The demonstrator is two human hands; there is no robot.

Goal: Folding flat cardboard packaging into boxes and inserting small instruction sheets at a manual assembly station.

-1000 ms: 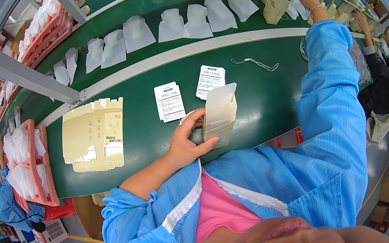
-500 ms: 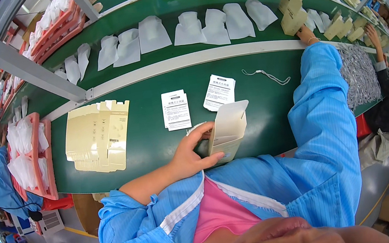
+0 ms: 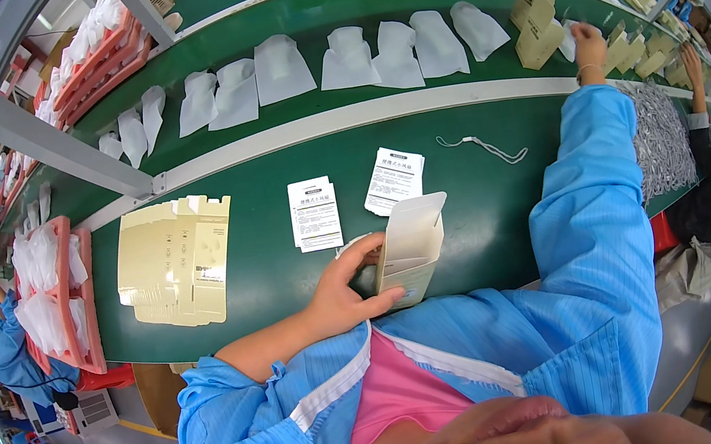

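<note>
My left hand [image 3: 335, 293] is closed around a small cream box [image 3: 406, 260] at the near edge of the table. The box stands open, its flap raised. A bit of something white peeks out behind the left index finger. My right arm stretches to the far right, where my right hand [image 3: 589, 46] pinches at a white pouch [image 3: 567, 41] on the green belt. Just left of it stand open cream boxes [image 3: 536, 31]. Two stacks of printed leaflets, a left one [image 3: 315, 215] and a right one [image 3: 394, 180], lie beyond my left hand.
Flattened cream boxes [image 3: 172, 261] are fanned out on the left. A white wrist strap [image 3: 483, 148] lies toward the right, near a heap of grey straps [image 3: 660, 136]. Several white pouches [image 3: 348, 58] line the belt. Pink trays [image 3: 66, 299] hold more pouches. Co-workers sit at both sides.
My right hand has moved right, from the standing cream boxes to the white pouch beside them. My left hand keeps its hold on the open box.
</note>
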